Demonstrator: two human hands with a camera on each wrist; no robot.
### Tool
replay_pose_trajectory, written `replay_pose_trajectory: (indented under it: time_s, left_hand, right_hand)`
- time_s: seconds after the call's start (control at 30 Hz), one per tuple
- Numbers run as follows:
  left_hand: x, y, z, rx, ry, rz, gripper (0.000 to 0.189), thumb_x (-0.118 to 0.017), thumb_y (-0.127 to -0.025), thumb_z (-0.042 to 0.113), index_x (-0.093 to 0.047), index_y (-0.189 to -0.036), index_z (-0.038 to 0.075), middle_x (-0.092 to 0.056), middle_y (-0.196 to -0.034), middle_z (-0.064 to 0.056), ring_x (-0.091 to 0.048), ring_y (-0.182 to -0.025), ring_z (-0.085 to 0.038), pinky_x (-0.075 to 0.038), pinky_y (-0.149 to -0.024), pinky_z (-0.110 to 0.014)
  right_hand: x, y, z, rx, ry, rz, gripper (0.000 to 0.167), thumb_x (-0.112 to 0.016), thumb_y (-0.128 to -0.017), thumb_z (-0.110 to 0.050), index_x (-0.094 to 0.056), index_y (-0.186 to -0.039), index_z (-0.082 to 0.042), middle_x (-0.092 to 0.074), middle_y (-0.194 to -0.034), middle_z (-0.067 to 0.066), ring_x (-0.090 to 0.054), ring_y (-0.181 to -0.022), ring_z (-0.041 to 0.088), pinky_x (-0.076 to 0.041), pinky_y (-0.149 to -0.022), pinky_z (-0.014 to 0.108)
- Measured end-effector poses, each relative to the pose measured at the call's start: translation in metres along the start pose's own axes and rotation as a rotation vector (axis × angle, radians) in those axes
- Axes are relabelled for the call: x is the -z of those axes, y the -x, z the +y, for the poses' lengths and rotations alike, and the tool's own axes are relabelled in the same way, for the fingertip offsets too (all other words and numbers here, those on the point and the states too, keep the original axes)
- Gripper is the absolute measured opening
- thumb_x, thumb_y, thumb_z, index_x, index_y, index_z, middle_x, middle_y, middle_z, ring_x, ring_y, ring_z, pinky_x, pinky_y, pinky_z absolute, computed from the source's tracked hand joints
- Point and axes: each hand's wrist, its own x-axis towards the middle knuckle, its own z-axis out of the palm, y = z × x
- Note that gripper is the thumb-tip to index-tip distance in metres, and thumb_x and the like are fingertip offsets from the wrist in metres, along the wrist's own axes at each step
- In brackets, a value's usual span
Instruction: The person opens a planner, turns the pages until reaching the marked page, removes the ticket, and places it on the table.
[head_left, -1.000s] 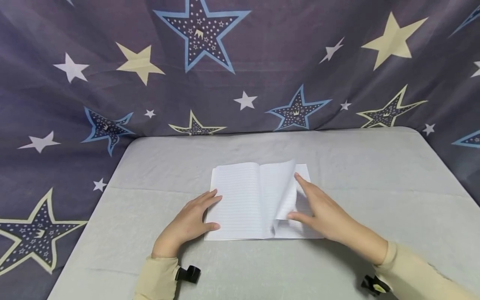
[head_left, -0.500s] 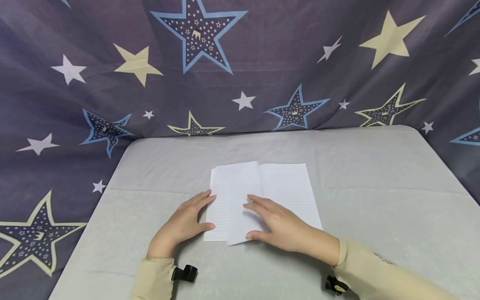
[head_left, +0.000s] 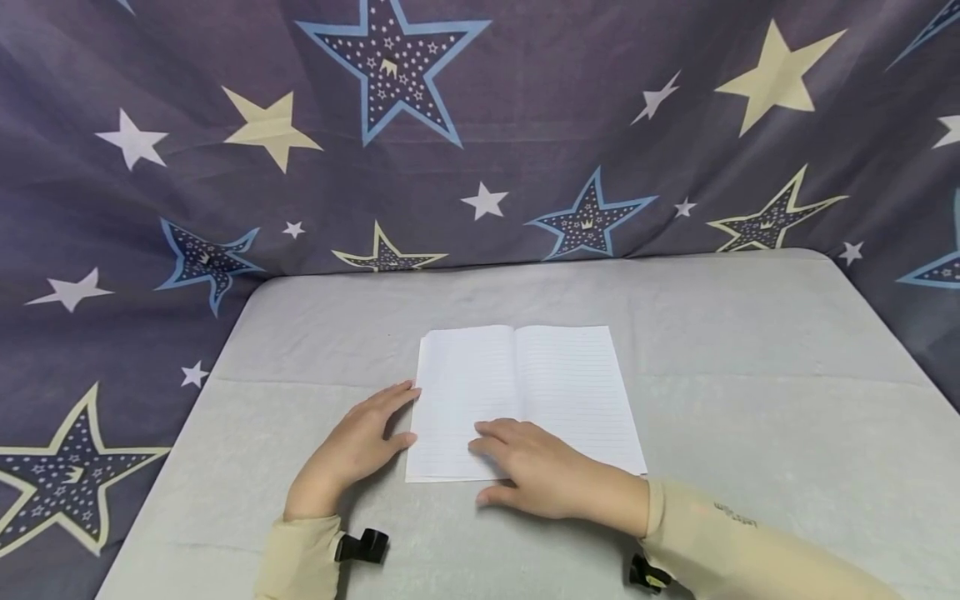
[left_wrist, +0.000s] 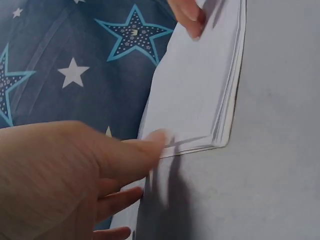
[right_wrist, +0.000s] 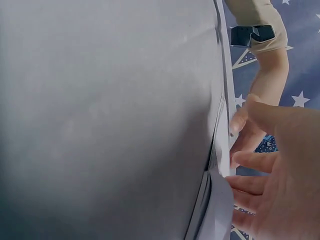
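So the notebook (head_left: pixel 573 375) is lying open on the grey table (head_left: pixel 757 333), left hand (head_left: pixel 352 450) sitting fingers-spread at its nine o'clock, right hand (head_left: pixel 542 471) loosely spread at six, neither pinching. Pages (head_left: pixel 461 375) are looking light, floppy, easily creased; I'd be gripping an outer corner (head_left: pixel 634 465), around four.

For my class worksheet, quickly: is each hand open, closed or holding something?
Left hand: open, at the left edge of the notebook.
Right hand: open, over its lower part.
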Motion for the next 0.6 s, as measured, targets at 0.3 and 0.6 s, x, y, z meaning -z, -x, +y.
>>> replay_pose_trajectory:
  time_s: [0.3,0.6]
  left_hand:
    - [-0.010,-0.005,0.009,-0.056,-0.016,-0.024,0.071,-0.077,-0.087,0.025,-0.047,-0.147,0.005,-0.036,-0.157,-0.013,-0.028,-0.145,-0.038,-0.025,-0.113,-0.062]
    - [-0.011,-0.004,0.012,-0.062,-0.042,-0.031,0.071,-0.079,-0.084,0.021,-0.048,-0.146,0.002,-0.037,-0.155,-0.016,-0.030,-0.143,-0.039,-0.026,-0.113,-0.060]
  right_hand:
    - [0.004,0.006,0.011,0.052,-0.038,0.013,0.054,-0.067,-0.094,-0.039,-0.056,-0.138,-0.009,-0.048,-0.147,0.011,-0.042,-0.138,0.025,-0.035,-0.114,0.044]
    - [0.022,0.050,0.065,-0.028,-0.066,0.236,0.053,-0.075,-0.088,-0.021,-0.058,-0.134,-0.001,-0.050,-0.143,0.022,-0.045,-0.133,0.038,-0.035,-0.111,0.054]
